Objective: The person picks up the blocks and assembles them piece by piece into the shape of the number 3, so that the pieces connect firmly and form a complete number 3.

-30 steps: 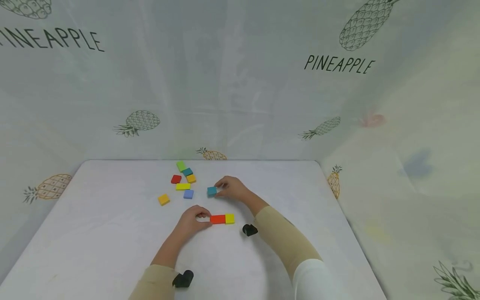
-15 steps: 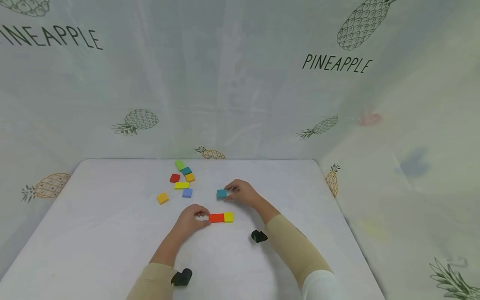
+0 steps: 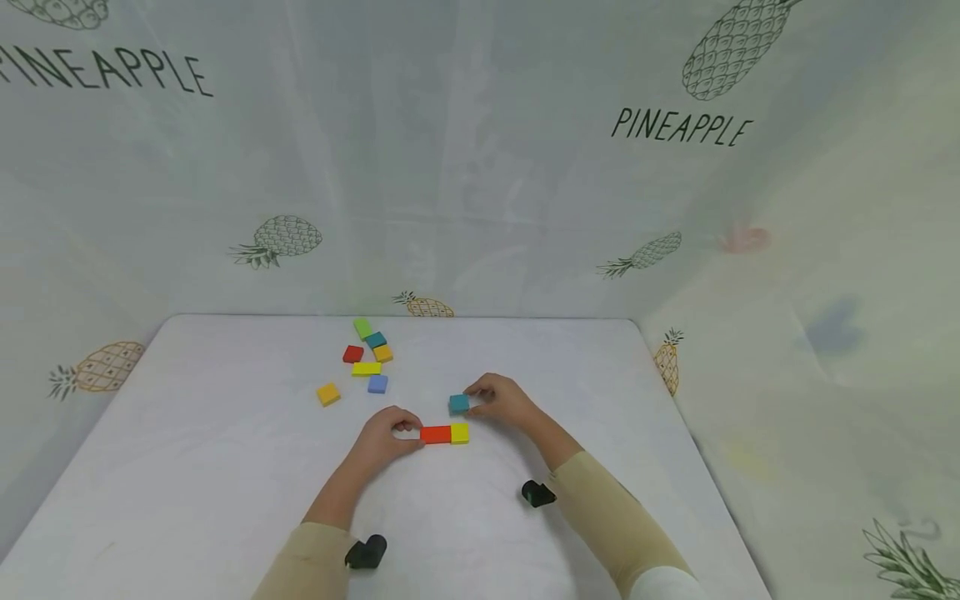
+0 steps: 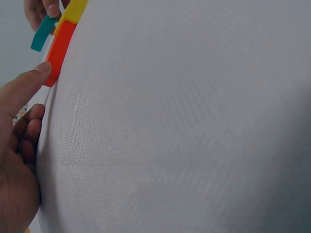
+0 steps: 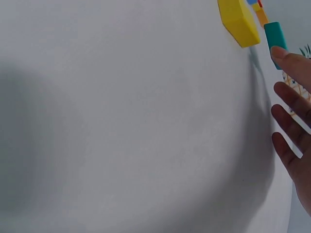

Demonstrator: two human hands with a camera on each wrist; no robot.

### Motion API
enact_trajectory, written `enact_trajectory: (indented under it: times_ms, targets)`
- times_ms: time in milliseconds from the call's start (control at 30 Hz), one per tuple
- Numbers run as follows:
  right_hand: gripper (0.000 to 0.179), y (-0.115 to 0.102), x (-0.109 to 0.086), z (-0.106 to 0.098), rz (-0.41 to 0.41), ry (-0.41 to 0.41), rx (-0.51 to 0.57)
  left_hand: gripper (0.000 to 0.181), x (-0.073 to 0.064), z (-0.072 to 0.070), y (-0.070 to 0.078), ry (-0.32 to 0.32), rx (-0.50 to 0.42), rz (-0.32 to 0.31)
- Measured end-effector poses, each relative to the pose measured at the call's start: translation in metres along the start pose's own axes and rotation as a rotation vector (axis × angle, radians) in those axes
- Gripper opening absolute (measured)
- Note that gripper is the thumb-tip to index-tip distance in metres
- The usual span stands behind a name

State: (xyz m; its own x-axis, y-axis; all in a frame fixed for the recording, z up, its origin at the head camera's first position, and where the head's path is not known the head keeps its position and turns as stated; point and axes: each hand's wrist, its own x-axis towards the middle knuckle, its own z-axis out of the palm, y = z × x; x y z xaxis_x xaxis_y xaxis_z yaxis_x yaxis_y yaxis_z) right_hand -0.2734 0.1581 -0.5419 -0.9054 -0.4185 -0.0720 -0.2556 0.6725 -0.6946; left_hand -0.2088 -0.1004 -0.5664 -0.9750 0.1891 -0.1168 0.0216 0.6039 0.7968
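Observation:
A red block [image 3: 435, 435] lies end to end with a yellow block [image 3: 460, 433] on the white table, forming a short row. My left hand [image 3: 377, 440] pinches the row's left end, its thumb on the near side of the red block [image 4: 60, 51] in the left wrist view. Just behind the yellow block, my right hand [image 3: 504, 402] holds a teal block [image 3: 459, 405] between thumb and finger. In the right wrist view the thumb presses on the teal block [image 5: 275, 39], apart from the yellow block [image 5: 238, 22]; the other fingers are spread.
Farther back left lie a green block [image 3: 363, 328], a second teal block [image 3: 376, 340], an orange block [image 3: 383, 353], a dark red block [image 3: 353, 354], a long yellow block [image 3: 367, 369] and a blue block [image 3: 378, 384]. Another orange block [image 3: 327, 394] sits apart.
My right hand has brought the teal block rightward and nearer, from beside the blue block to just behind the yellow one. The left hand stays at the red block.

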Motion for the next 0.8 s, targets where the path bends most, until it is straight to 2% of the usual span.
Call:
enact_trajectory:
  times_ms: [333, 800]
  targets:
    - [0.032, 0.008, -0.015, 0.001, -0.025, 0.041, -0.005, 0.025, 0.001, 0.001, -0.001, 0.004, -0.005, -0.002]
    - [0.030, 0.014, -0.018, 0.010, -0.075, 0.069, -0.055, 0.024, -0.002, 0.000, 0.002, 0.007, 0.000, 0.005]
